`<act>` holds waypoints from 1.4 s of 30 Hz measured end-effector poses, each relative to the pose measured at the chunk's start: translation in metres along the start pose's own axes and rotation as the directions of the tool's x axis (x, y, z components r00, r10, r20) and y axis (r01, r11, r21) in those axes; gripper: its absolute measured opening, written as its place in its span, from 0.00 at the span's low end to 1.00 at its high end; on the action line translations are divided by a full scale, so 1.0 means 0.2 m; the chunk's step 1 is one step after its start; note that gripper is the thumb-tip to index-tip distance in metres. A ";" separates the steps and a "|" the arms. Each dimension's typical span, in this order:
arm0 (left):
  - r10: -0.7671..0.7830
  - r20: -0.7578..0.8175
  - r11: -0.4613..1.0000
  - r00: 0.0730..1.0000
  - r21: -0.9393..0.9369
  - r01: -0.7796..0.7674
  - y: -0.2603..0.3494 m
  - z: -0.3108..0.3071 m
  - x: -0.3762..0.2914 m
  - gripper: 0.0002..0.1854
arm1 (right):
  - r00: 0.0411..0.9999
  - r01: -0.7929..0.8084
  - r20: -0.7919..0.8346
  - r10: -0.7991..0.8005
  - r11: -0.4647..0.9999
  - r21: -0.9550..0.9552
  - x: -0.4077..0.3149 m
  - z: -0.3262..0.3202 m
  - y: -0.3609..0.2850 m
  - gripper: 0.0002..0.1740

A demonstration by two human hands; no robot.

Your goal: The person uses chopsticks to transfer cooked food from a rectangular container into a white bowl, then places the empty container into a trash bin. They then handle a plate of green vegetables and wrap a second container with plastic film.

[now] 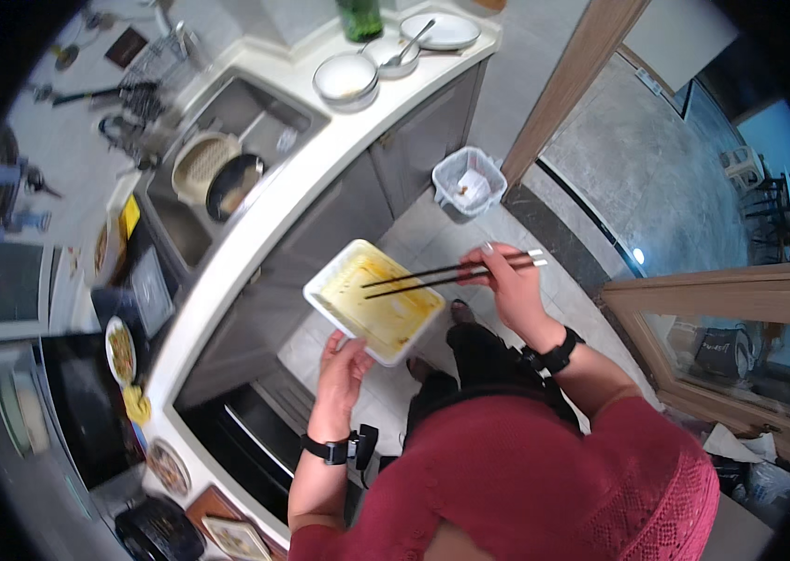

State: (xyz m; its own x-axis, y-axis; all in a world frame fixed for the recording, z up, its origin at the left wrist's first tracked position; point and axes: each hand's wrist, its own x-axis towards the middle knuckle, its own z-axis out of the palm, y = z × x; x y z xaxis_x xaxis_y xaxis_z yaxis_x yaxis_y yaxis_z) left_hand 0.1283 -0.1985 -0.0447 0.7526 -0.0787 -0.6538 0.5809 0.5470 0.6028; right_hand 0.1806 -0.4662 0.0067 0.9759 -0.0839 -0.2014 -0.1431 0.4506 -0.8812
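A white foam tray [374, 308], smeared inside with yellow sauce and dark specks, is gripped at its near left edge by my left hand [344, 365]. In my right hand [507, 277] is a pair of dark chopsticks [430, 275] with pale, shiny butt ends. Their tips point left over the middle of the tray; whether they touch its surface I cannot tell. The tray is held in the air above the tiled floor, beside the counter front.
A lined waste bin [468, 186] with some litter stands by the wooden door frame [570, 77]. Along the white counter [255, 238] are a sink [297, 119] holding a colander [202, 165] and black pan [230, 189], stacked bowls [346, 80], and a plate of food [120, 350].
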 end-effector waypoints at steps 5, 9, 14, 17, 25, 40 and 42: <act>-0.168 0.031 0.981 0.985 0.109 0.163 -0.06 0.37 0.55 0.22 | 0.978 0.044 -0.197 -0.068 0.991 -0.127 0.27 -0.37 -0.03 0.14; -0.287 0.024 0.948 0.958 0.148 0.281 -0.20 0.67 0.99 0.23 | 0.957 0.042 -0.278 -0.076 0.991 -0.125 0.59 -0.68 0.02 0.14; -0.374 -0.028 0.889 0.927 0.274 0.367 -0.41 0.95 1.53 0.23 | 0.931 0.071 -0.327 -0.159 0.961 -0.266 0.95 -1.01 0.05 0.13; -0.406 -0.015 0.888 0.914 0.229 0.398 -0.51 1.06 1.82 0.33 | 0.920 0.065 -0.350 -0.178 0.948 -0.313 1.10 -1.14 0.06 0.12; -0.436 -0.185 0.775 0.881 0.421 0.472 -0.61 1.09 2.20 0.50 | 0.915 0.026 -0.380 -0.137 0.959 -0.282 1.42 -1.28 0.12 0.12; 0.119 -0.709 0.993 0.695 0.091 -0.077 0.12 0.26 0.87 0.12 | 0.890 -0.020 -0.438 -0.126 0.949 -0.313 1.69 -1.58 0.33 0.14; 0.276 -0.749 0.950 0.603 0.118 -0.289 0.27 0.07 0.63 0.06 | 0.893 0.016 -0.420 -0.160 0.945 -0.327 1.69 -1.52 0.28 0.17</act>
State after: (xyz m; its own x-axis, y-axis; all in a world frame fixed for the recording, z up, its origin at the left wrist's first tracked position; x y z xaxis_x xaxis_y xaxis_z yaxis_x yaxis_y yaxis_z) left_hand 0.2595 -0.1915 -0.0884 0.3818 0.7275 -0.5701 0.3713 0.4441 0.8154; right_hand 0.4523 -0.7401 -0.2400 0.8256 -0.5205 -0.2181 -0.1732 0.1341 -0.9757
